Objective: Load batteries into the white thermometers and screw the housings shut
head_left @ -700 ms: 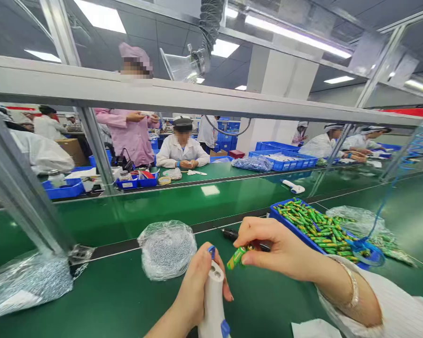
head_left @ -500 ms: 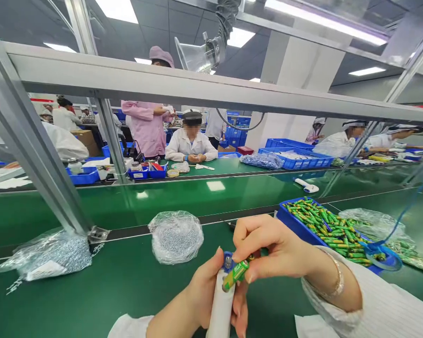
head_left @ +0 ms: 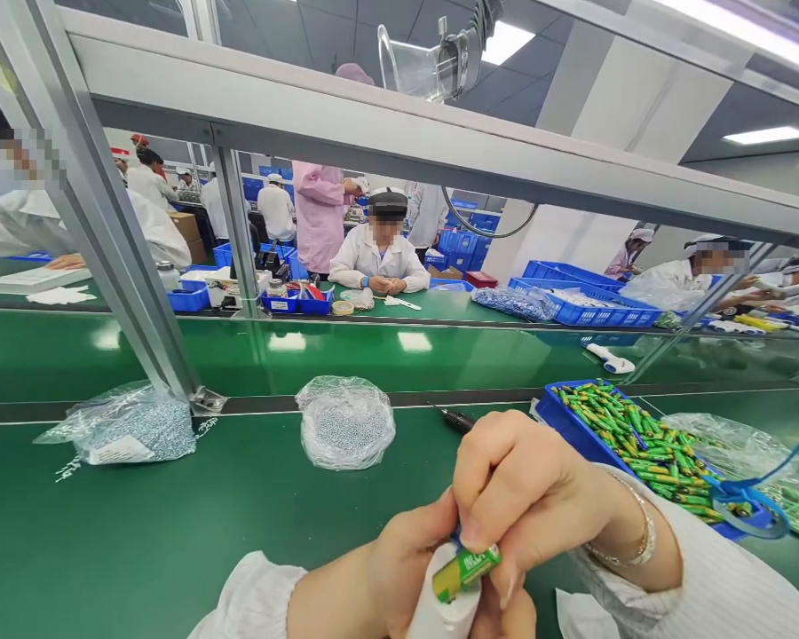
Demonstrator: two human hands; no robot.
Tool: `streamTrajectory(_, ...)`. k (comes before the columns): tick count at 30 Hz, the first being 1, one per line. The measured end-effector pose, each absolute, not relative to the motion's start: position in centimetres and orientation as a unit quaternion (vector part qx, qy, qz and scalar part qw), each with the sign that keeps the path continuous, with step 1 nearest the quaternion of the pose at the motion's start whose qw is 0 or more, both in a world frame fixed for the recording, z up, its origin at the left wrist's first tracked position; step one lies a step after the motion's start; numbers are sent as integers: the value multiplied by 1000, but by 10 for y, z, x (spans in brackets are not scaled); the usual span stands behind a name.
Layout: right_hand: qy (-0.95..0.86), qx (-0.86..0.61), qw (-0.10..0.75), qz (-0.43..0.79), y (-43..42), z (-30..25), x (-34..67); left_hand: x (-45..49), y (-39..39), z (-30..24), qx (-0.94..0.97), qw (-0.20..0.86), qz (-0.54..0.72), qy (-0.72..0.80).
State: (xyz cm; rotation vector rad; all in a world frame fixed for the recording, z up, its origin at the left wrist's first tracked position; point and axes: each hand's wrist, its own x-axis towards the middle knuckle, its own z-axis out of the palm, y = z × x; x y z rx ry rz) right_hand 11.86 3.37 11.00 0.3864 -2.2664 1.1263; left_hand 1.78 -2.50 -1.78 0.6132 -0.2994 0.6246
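In the head view my left hand (head_left: 409,564) is wrapped round a white handheld device (head_left: 443,612), held end up. At its top a bit of blue shows, mostly covered by my right hand. My right hand (head_left: 529,493) pinches a green and yellow battery (head_left: 466,572) between thumb and fingers. The battery lies slanted across the opening at the device's upper end, its lower left end against the opening. How deep it sits I cannot tell.
At the right stands a blue bin (head_left: 559,413) heaped with green batteries (head_left: 639,444). Plastic bags of small metal parts (head_left: 350,430) lie on the green bench. Behind my right hand is a black pen-like tool (head_left: 456,419). A metal post (head_left: 126,231) rises at left; co-workers sit across.
My view has turned left and the scene shifted right. Both hands have drawn closer together, and the battery has tipped flatter across the device's opening.
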Motion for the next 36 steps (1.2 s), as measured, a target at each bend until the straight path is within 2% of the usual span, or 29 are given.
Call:
streamTrajectory(5, -875, 146, 198, 417, 37, 124, 121, 16, -24, -36, 317, 908, 256, -95)
streamTrajectory(8, -867, 169, 140, 447, 42, 129, 121, 16, -23, -30, 332, 904, 262, -60)
streamTrajectory(10, -867, 172, 122, 452, 43, 130, 120, 18, -22, -19, 330, 898, 275, -91)
streamTrajectory(14, -883, 155, 130, 423, 42, 132, 118, 22, -21, 1, 351, 871, 278, -203)
streamTrajectory(17, -877, 171, 138, 427, 41, 132, 115, 24, -19, 4, 370, 853, 290, -228)
streamTrajectory(30, -896, 183, 140, 380, 41, 137, 112, 21, -13, -15, 319, 892, 225, -229)
streamTrajectory(36, -902, 119, 214, 356, 38, 133, 120, 18, -11, -19, 294, 900, 267, -177)
